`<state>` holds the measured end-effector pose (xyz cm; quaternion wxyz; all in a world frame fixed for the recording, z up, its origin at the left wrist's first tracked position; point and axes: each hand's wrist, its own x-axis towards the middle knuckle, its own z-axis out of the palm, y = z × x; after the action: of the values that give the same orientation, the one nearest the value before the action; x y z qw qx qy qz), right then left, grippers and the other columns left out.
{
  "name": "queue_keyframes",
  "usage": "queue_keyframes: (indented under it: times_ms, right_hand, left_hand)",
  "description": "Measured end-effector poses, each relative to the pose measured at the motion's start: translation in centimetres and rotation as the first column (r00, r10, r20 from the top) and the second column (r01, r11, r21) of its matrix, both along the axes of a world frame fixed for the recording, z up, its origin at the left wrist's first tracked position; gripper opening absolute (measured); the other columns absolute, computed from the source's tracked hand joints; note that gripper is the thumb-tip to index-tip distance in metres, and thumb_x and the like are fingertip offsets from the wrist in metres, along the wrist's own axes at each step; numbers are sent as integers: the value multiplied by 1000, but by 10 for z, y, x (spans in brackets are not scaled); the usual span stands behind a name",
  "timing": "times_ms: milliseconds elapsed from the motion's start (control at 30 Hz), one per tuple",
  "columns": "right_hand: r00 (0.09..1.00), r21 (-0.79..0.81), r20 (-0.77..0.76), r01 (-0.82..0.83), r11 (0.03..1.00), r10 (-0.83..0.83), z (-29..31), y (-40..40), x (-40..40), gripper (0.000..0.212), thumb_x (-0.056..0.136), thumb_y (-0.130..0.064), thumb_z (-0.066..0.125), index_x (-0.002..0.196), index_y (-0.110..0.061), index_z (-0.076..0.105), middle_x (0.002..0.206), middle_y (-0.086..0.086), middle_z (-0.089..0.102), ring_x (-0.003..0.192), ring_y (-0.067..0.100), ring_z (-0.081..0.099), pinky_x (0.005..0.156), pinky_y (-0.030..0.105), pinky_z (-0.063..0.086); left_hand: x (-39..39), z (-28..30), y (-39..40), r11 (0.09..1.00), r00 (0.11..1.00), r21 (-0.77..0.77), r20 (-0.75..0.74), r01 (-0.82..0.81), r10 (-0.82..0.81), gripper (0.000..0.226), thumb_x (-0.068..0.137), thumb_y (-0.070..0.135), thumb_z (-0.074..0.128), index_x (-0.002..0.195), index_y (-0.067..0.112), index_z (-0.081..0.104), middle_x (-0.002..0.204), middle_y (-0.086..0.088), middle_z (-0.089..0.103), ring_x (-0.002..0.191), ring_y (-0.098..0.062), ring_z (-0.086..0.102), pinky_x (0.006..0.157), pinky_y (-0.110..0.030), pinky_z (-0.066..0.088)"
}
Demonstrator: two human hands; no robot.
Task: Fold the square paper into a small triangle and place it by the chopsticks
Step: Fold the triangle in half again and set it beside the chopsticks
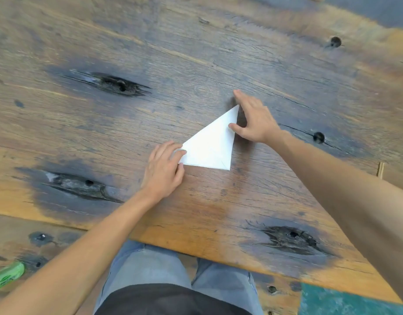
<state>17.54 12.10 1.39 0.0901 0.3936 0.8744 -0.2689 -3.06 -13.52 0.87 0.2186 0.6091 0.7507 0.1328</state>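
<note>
A white paper, folded into a triangle, lies flat on the wooden table near its middle. My left hand pinches the triangle's left corner between thumb and fingers. My right hand rests at the paper's far right edge, thumb on the paper and fingers spread past its top corner. No chopsticks are in view.
The table top has dark knots and small holes. A green object lies on the bench at the lower left. My grey-trousered legs show below the table's near edge. A teal patch sits at the lower right.
</note>
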Motion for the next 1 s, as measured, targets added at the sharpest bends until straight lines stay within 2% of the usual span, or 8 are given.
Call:
queue_keyframes:
  times_ms: [100,167,267,433,700,800,900,1000]
  right_hand:
    - [991,9,58,-117,993,117,-1,12,-8,95,85,-47,68,163,-20,22,160,10,39,149,34,32,117,55,35]
    - [982,29,100,-164,986,161,-4,14,-12,90,84,-42,74,159,-21,30,151,13,45,141,36,38,111,52,39]
    - [977,50,115,-184,982,178,-6,16,-17,79,80,-41,77,148,-19,43,137,13,49,128,36,44,105,48,41]
    - [961,59,164,-234,971,221,-5,24,-24,59,77,-43,80,124,-17,57,126,12,50,122,34,44,99,44,41]
    - [945,19,219,-252,968,242,2,22,-35,39,77,-39,78,101,-18,55,111,5,52,114,30,45,93,42,44]
    - [950,-30,235,-207,978,208,5,20,-37,42,78,-34,77,105,-20,48,99,2,57,110,30,48,85,41,45]
    - [966,-108,224,-104,989,126,9,18,-36,55,81,-26,77,126,-22,46,114,9,63,110,33,55,88,45,49]
    - [992,-160,127,32,987,-12,15,13,-32,64,84,-16,74,139,-25,44,118,6,63,100,29,56,85,39,47]
  left_hand:
    - [0,0,32,981,982,-47,5,189,-189,41,91,15,61,131,12,64,142,-8,59,136,-31,50,109,-45,41]
    - [1,-1,45,967,970,-87,-19,238,-240,45,93,22,58,138,17,59,146,-4,56,137,-27,48,108,-44,38]
    - [2,-5,53,962,970,-144,-43,231,-239,49,95,33,54,143,22,54,150,1,50,140,-22,42,116,-45,28]
    - [6,-9,48,965,978,-164,-10,206,-210,50,95,34,53,144,22,53,155,2,43,145,-21,35,120,-47,25]
    - [3,-11,48,964,980,-177,16,199,-200,51,94,33,53,144,24,51,155,3,42,145,-21,34,121,-46,23]
    - [3,-11,48,963,979,-180,14,203,-204,51,94,32,52,144,24,51,155,3,42,144,-21,35,120,-47,25]
    - [3,-10,48,965,980,-175,16,196,-196,50,94,31,52,144,24,52,154,3,43,143,-21,36,120,-47,25]
    - [2,-9,49,962,978,-181,19,206,-206,50,95,31,51,145,24,51,155,3,42,144,-21,34,120,-47,25]
